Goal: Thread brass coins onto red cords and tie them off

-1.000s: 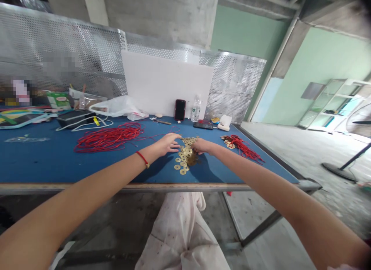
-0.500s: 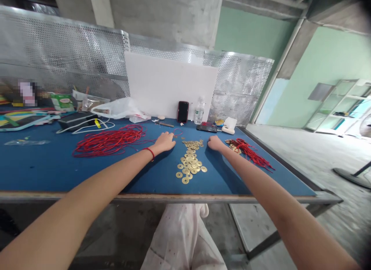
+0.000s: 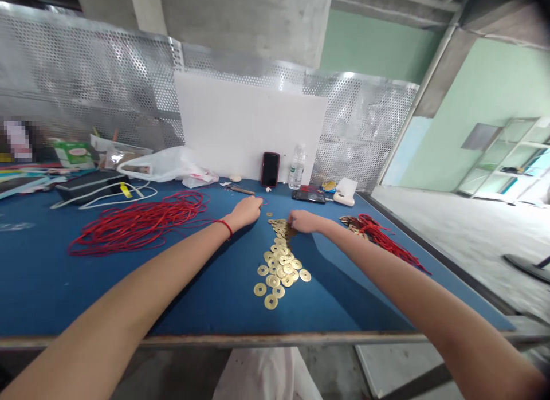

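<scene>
My left hand (image 3: 249,212) is closed in a pinch above the blue table, left of the coins. A thin red cord (image 3: 265,202) peeks out beside its fingertips. Brass coins (image 3: 281,262) with square holes lie in a long, loose heap in front of me. At the far right end of that heap, my right hand (image 3: 303,221) has its fingers bent down together against the coins; what lies between them is hidden. One lone coin (image 3: 269,214) rests between the two hands. A tangled bundle of red cord (image 3: 141,219) spreads out left of my left forearm.
Red cords with coins attached (image 3: 382,239) lie at the right. Along the back stand a phone (image 3: 270,169) and a clear bottle (image 3: 297,168), with another phone (image 3: 308,197) lying flat. A white plastic bag (image 3: 167,165) and a black box (image 3: 90,185) are at back left.
My right hand has moved left from beside the coins onto the far end of the heap. My left hand stays pinched in nearly the same place. The camera view has shifted closer.
</scene>
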Tool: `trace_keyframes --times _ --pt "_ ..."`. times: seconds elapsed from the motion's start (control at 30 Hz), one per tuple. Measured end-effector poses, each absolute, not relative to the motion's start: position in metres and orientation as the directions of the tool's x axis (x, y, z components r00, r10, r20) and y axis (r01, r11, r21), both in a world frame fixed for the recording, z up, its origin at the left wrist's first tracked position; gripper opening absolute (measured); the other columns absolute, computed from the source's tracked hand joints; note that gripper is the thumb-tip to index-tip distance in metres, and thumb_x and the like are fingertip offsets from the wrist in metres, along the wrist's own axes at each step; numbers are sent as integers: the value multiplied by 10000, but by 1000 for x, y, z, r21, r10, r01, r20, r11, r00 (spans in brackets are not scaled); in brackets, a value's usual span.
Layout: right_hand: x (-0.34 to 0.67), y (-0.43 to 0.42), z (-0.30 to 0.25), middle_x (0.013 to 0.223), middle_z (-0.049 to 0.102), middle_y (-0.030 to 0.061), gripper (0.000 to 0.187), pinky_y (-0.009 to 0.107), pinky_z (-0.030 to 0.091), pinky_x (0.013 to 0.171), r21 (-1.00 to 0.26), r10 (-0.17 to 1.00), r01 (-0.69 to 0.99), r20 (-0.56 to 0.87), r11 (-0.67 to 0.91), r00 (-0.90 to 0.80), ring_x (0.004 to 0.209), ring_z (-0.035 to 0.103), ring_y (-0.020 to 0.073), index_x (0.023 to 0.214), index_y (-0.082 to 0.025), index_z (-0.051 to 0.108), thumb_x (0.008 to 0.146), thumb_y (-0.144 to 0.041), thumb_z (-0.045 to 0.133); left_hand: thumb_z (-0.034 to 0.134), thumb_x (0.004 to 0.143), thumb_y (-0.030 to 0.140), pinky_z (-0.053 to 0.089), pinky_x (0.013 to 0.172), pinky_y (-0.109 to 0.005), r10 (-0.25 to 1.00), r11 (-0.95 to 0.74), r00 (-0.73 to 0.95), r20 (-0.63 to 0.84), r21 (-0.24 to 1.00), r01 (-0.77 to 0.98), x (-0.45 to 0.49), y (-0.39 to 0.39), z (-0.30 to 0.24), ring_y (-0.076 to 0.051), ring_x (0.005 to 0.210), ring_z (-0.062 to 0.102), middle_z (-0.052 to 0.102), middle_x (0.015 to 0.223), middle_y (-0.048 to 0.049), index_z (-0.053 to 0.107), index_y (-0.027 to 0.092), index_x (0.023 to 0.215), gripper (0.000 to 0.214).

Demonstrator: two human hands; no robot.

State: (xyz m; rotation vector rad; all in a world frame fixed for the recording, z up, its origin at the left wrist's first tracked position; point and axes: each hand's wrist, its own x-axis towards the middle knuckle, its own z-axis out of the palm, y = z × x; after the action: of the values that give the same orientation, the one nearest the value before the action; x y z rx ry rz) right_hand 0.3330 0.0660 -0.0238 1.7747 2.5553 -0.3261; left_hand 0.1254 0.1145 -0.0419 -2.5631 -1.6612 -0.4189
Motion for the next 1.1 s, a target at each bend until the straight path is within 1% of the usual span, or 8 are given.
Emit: trace_keyframes --times 0.17,0.3,0.4,0.5,0.57,0.67,0.93,1.1 --pt "343 83 -22 1023 673 164 300 225 423 637 -125 972 967 -55 220 -228 893 633 224 997 -77 647 757 -91 468 423 784 68 430 864 -366 910 -387 367 192 77 919 139 112 -36 -307 980 608 632 990 -209 653 113 953 289" --pt "331 88 -23 918 685 142 303 228 411 583 -191 926 938 -194 290 -325 760 634 200 986 -87 641 747 -89 455 455 738 53 446 849 -368 920 -370 347 180 108 923 145 114 -34 -315 971 617 649 989 -211 667 113 905 277" --pt "313 93 -27 942 679 96 348 219 428 634 -316 896 861 -70 397 -439 758 618 166 1050 -126 609 762 -79 420 487 702 75 461 825 -321 906 -418 375 199 270 867 144 123 -35 -269 918 630 684 900 -142 674 145 776 212" --pt "296 106 -34 1070 640 124 348 244 423 787 -217 874 848 168 483 -456 936 584 193 1071 -116 597 774 -79 419 472 696 102 487 730 -272 906 -417 386 175 528 740 136 136 -37 -204 763 642 686 767 -83 676 149 764 220" --pt "287 116 -38 1075 630 143 340 258 409 830 -149 849 841 194 520 -491 974 563 208 1052 -99 604 756 -70 440 447 702 110 491 676 -254 926 -374 318 206 630 681 126 145 -38 -175 690 632 680 737 -69 680 143 807 258" --pt "279 127 -39 1020 654 117 346 233 417 782 -216 824 796 95 565 -559 907 573 184 985 -99 628 714 -26 426 454 689 124 487 661 -252 933 -358 258 249 592 722 107 153 -36 -171 667 622 673 716 -62 684 146 797 256" --pt "292 113 -15 771 670 63 316 193 416 590 -474 701 701 -215 534 -680 658 569 124 813 -107 651 644 -3 404 530 599 123 465 790 -242 854 -494 513 91 453 742 101 149 -26 -198 839 619 703 831 -32 712 195 743 243" --pt "324 107 -2 709 647 61 259 198 425 556 -421 873 829 -150 368 -464 602 573 119 801 -95 635 665 4 438 540 577 115 491 699 -281 899 -381 435 -53 394 836 128 131 -20 -215 730 630 685 735 -61 688 173 747 233"
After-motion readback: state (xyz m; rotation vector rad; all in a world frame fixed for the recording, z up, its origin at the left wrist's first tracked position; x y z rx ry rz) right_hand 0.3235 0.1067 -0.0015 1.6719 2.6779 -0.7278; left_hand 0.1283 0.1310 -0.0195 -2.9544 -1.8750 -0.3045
